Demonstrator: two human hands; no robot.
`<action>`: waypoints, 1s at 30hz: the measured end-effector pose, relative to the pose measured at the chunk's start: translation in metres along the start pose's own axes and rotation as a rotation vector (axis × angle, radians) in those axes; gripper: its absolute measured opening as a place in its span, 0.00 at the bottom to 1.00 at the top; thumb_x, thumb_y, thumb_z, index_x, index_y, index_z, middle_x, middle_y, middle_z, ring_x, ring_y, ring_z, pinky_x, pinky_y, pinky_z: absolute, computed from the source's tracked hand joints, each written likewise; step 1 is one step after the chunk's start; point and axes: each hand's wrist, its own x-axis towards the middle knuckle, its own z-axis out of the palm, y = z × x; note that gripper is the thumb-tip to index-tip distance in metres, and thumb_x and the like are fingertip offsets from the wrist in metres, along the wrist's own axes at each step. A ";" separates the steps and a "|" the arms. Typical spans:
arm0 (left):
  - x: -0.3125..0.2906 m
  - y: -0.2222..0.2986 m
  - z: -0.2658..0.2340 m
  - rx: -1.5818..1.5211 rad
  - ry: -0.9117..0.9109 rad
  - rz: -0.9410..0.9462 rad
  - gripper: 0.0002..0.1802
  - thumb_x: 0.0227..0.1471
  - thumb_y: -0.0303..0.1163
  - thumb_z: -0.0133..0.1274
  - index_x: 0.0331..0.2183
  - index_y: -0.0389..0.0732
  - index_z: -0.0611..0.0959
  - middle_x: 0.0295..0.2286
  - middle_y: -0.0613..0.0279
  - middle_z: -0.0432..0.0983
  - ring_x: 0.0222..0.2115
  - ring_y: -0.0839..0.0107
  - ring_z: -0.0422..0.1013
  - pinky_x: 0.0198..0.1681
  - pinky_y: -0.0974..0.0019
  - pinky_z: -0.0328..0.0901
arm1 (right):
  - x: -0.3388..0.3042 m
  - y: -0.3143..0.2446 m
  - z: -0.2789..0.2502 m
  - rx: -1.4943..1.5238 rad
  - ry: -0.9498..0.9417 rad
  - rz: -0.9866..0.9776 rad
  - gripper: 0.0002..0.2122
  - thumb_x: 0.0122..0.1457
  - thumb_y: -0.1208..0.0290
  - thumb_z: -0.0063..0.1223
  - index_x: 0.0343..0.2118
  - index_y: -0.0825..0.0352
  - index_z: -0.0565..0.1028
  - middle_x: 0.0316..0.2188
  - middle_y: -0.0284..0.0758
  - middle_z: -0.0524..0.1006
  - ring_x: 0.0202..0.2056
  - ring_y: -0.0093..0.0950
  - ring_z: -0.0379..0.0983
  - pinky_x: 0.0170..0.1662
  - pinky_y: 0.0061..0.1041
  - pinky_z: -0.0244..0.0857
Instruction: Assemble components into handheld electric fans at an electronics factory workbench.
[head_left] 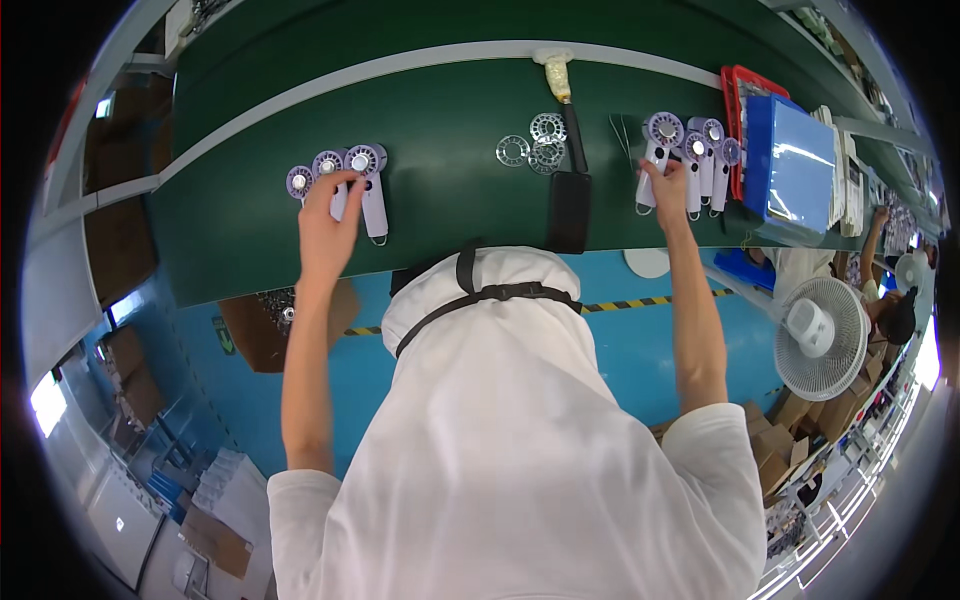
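Note:
Three small lilac-and-white handheld fans lie side by side on the green bench at left. My left hand (328,220) is over them, thumb and fingertips pinched at the silver hub of the rightmost fan (374,207); whether something small is between the fingertips is hidden. At right, my right hand (670,192) grips the handle of another handheld fan (662,132), its round head pointing away from me. Right beside it lie several more handheld fans (706,165). Clear ring-shaped grilles (513,151) sit mid-bench, some overlapping.
A black flat-ended tool (569,212) with a wrapped handle lies mid-bench, near thin wire tweezers (622,135). A blue bin (790,165) and red basket (738,90) stand at right. A white pedestal fan (822,338) and another person (890,310) are farther right; a carton (252,335) sits below left.

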 end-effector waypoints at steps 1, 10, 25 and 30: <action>-0.007 0.011 0.007 -0.061 0.000 -0.058 0.10 0.54 0.31 0.58 0.37 0.36 0.82 0.38 0.53 0.78 0.41 0.58 0.74 0.46 0.63 0.66 | -0.040 -0.060 0.012 0.037 -0.042 0.058 0.20 0.54 0.72 0.64 0.44 0.72 0.66 0.32 0.37 0.75 0.30 0.25 0.76 0.32 0.24 0.71; 0.004 0.148 0.039 -0.295 -0.195 0.379 0.24 0.50 0.30 0.62 0.50 0.43 0.76 0.55 0.54 0.66 0.54 0.52 0.65 0.53 0.55 0.65 | -0.205 -0.217 0.061 0.514 -0.698 0.191 0.19 0.58 0.74 0.58 0.51 0.70 0.65 0.42 0.39 0.76 0.40 0.29 0.78 0.39 0.30 0.76; -0.015 0.155 -0.045 -0.375 -0.137 0.322 0.19 0.46 0.24 0.61 0.43 0.41 0.81 0.50 0.56 0.75 0.45 0.58 0.74 0.46 0.62 0.69 | -0.277 -0.276 0.071 0.626 -1.118 0.234 0.20 0.64 0.72 0.49 0.57 0.71 0.62 0.44 0.41 0.76 0.40 0.30 0.79 0.42 0.27 0.74; -0.015 0.151 -0.062 -0.268 -0.126 0.414 0.19 0.43 0.21 0.62 0.42 0.40 0.82 0.48 0.56 0.76 0.43 0.59 0.75 0.43 0.65 0.70 | -0.281 -0.278 0.073 0.571 -1.141 0.174 0.20 0.64 0.72 0.50 0.57 0.71 0.62 0.44 0.41 0.77 0.41 0.30 0.78 0.43 0.27 0.75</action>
